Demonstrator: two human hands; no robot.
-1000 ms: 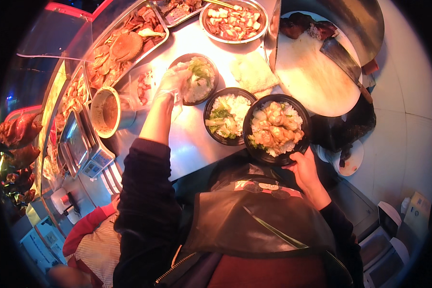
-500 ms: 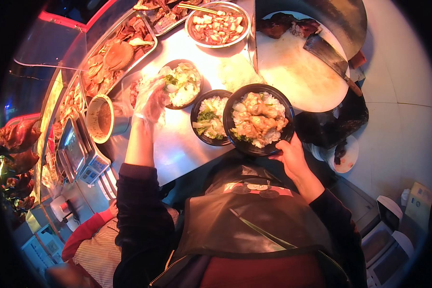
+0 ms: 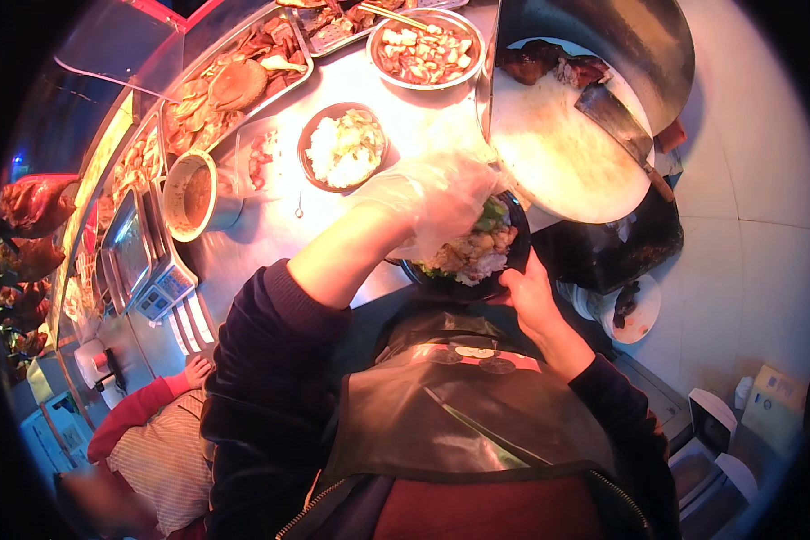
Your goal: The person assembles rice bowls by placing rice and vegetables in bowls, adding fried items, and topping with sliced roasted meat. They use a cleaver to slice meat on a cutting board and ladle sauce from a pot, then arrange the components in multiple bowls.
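My right hand (image 3: 524, 286) grips the near rim of a black bowl (image 3: 481, 290), thumb over the edge. Rice and pale, sauced meat pieces (image 3: 479, 248) fill the bowl. My left hand (image 3: 445, 200), in a clear plastic glove, reaches across over its far side with fingers curled down. Leafy greens (image 3: 493, 214) show right at those fingertips; part of the grip is hidden by the glove. Under my left wrist only a sliver of a second black bowl shows. Farther left stands another black bowl (image 3: 343, 149) with rice and greens.
A round white chopping board (image 3: 562, 171) at right carries a cleaver (image 3: 614, 121) and dark roasted meat (image 3: 549, 67). A steel bowl of cut pieces (image 3: 426, 54), meat trays (image 3: 243, 85), a sauce pot (image 3: 189, 196) and a scale (image 3: 165, 290) line the counter. Another person's sleeve (image 3: 139, 414) is lower left.
My left hand has moved right, from the far-left bowl to over the bowl in my right hand. Greens now show on that bowl's far side. The bowl has shifted slightly nearer and left.
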